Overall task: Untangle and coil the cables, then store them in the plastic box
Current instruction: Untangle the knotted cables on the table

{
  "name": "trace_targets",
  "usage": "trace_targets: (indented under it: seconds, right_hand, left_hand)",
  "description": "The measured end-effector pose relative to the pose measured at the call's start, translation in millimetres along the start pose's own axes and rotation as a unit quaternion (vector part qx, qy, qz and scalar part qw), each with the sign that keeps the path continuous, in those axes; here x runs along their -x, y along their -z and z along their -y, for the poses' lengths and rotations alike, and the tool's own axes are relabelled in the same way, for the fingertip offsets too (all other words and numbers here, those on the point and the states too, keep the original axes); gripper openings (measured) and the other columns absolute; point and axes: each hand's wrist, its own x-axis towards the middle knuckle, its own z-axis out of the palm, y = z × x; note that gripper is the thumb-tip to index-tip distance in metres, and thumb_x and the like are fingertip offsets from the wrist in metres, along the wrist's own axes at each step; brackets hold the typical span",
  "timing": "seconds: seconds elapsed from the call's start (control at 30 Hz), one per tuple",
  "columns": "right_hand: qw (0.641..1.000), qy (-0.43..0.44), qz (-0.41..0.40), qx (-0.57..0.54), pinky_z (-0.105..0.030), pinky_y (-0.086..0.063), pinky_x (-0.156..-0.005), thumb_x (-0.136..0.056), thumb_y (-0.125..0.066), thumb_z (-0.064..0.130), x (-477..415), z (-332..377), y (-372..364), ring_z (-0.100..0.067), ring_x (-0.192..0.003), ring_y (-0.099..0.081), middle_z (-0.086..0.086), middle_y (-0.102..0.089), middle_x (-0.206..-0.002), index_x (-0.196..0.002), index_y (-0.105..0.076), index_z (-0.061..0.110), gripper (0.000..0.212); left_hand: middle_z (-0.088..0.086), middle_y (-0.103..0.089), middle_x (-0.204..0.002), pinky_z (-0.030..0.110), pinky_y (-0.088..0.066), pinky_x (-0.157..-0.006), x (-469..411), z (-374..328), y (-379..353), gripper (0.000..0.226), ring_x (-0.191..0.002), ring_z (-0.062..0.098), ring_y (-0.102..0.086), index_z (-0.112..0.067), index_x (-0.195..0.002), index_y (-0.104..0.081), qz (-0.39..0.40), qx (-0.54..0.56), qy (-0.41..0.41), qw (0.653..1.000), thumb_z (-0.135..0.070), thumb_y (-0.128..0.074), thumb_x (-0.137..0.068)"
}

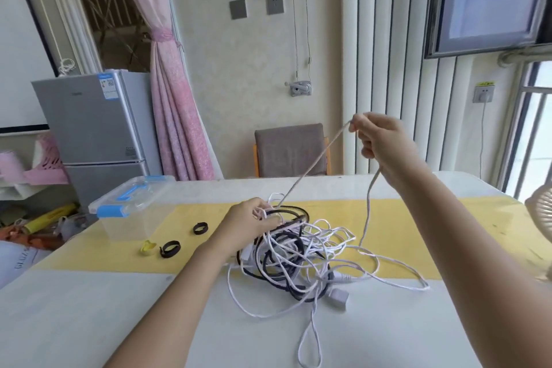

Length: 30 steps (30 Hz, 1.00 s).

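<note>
Right hand [385, 140] pinches white cable [310, 167] — raised, taut; left hand [254, 222] grips the tangle [295, 257]. Harder pull likely cinches knots — or drags the pile.

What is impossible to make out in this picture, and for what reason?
Head view only.
The cable tangle: strands overlap, so the cables cannot be counted.
The left hand: which strand it grips is hidden among the loops.
The white cable pinched by the right hand: its far end is lost in the tangle.
The fan: cut off by the right edge.
The fridge label: too small to read.
</note>
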Motion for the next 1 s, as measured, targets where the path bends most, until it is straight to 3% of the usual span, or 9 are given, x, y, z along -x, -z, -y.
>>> trace_targets:
  seconds: [0.13, 0.27, 0.37, 0.47, 0.6, 0.7, 0.8, 0.87, 1.0]
  right_hand:
    - [0.991, 0.005, -0.132, 0.006, -0.018, -0.031, -0.047, -0.099, -0.047, 0.021, -6.3, -3.1, 18.2, -0.005, -0.048, -0.034, 0.004, -0.034, -0.059, -0.069, -0.058, 0.016, 0.031]
    - [0.977, -0.089, -0.192, -0.020, -0.016, -0.034, -0.045, -0.096, -0.048, 0.016, -1.6, -35.2, 28.0, -0.009, -0.050, -0.035, 0.001, -0.038, -0.061, -0.067, -0.059, 0.015, 0.031]
    - [0.965, -0.191, -0.105, 0.147, -0.028, -0.048, -0.060, -0.092, -0.051, 0.009, 7.4, -66.4, 43.3, -0.017, -0.059, -0.047, -0.007, -0.053, -0.069, -0.068, -0.064, 0.012, 0.027]
    - [0.906, -0.165, -0.022, 0.389, -0.030, -0.041, -0.087, -0.091, -0.048, 0.005, 19.8, -85.5, 41.4, -0.028, -0.104, -0.058, -0.013, -0.064, -0.112, -0.102, -0.071, 0.010, 0.026]
    - [0.949, 0.014, 0.095, 0.300, -0.020, -0.036, -0.087, -0.094, -0.051, 0.008, 37.6, -66.9, -4.5, -0.013, -0.109, -0.055, 0.001, -0.062, -0.116, -0.104, -0.071, 0.018, 0.025]
    - [0.918, 0.058, 0.241, 0.310, -0.008, -0.037, -0.077, -0.093, -0.055, 0.016, 45.3, -58.7, -38.5, -0.006, -0.095, -0.056, 0.007, -0.065, -0.105, -0.101, -0.070, 0.019, 0.018]
    - [0.849, 0.037, 0.333, 0.409, -0.022, -0.040, -0.071, -0.093, -0.051, 0.015, 45.0, -68.9, -58.3, -0.018, -0.092, -0.057, -0.003, -0.065, -0.100, -0.102, -0.067, 0.010, 0.019]
    - [0.816, 0.006, 0.376, 0.439, -0.032, -0.042, -0.076, -0.095, -0.050, 0.020, 46.3, -76.2, -63.6, -0.025, -0.093, -0.056, -0.009, -0.064, -0.101, -0.100, -0.065, 0.010, 0.019]
    - [0.822, -0.032, 0.423, 0.379, -0.028, -0.045, -0.082, -0.093, -0.058, 0.027, 48.5, -73.3, -54.1, -0.014, -0.090, -0.058, 0.001, -0.066, -0.099, -0.103, -0.071, 0.018, 0.019]
  left_hand:
    - [-0.006, -0.056, -0.070, 0.016, -0.034, -0.054, -22.5, -3.4, -1.7, 0.026, -0.065, 0.012, -0.051, -0.013, -0.084, -0.060, -0.201, 0.088, -0.007, 0.976, -0.030, -0.078, -0.076]
    - [0.004, -0.059, -0.083, 0.023, -0.035, -0.063, -25.0, -15.8, -33.8, 0.033, -0.074, 0.021, -0.053, -0.013, -0.091, -0.051, -0.298, 0.209, 0.010, 0.931, -0.012, -0.079, -0.073]
    - [-0.002, -0.056, -0.076, 0.020, -0.039, -0.061, -10.7, -14.6, -59.0, 0.038, -0.068, 0.012, -0.052, -0.013, -0.087, -0.046, -0.280, 0.216, -0.023, 0.935, -0.004, -0.080, -0.071]
    - [-0.006, -0.053, -0.075, 0.015, -0.039, -0.062, 1.5, -8.2, -69.0, 0.040, -0.066, 0.002, -0.050, -0.013, -0.078, -0.044, -0.283, 0.186, -0.073, 0.938, -0.009, -0.082, -0.071]
    - [-0.005, -0.041, -0.073, 0.020, -0.039, -0.063, 11.3, -6.1, -75.0, 0.046, -0.065, 0.009, -0.046, -0.016, -0.066, -0.038, -0.308, 0.150, -0.129, 0.931, -0.015, -0.084, -0.069]
    - [-0.005, -0.037, -0.074, 0.022, -0.036, -0.061, 13.7, -1.5, -79.2, 0.049, -0.067, 0.019, -0.043, -0.018, -0.063, -0.037, -0.310, 0.101, -0.146, 0.934, -0.010, -0.086, -0.066]
    - [-0.007, -0.039, -0.079, 0.021, -0.032, -0.065, 17.4, 6.6, -80.2, 0.047, -0.078, 0.017, -0.037, -0.019, -0.062, -0.041, -0.310, 0.015, -0.168, 0.936, 0.000, -0.083, -0.057]
    - [0.001, -0.049, -0.093, 0.020, -0.032, -0.075, 23.7, 11.1, -78.2, 0.041, -0.090, 0.018, -0.038, -0.013, -0.066, -0.049, -0.297, -0.031, -0.170, 0.939, -0.015, -0.089, -0.055]
    - [0.007, -0.047, -0.127, 0.029, -0.026, -0.104, 37.9, 19.6, -61.1, 0.039, -0.123, 0.025, -0.037, -0.017, -0.083, -0.060, -0.266, -0.104, -0.211, 0.935, -0.043, -0.080, -0.062]
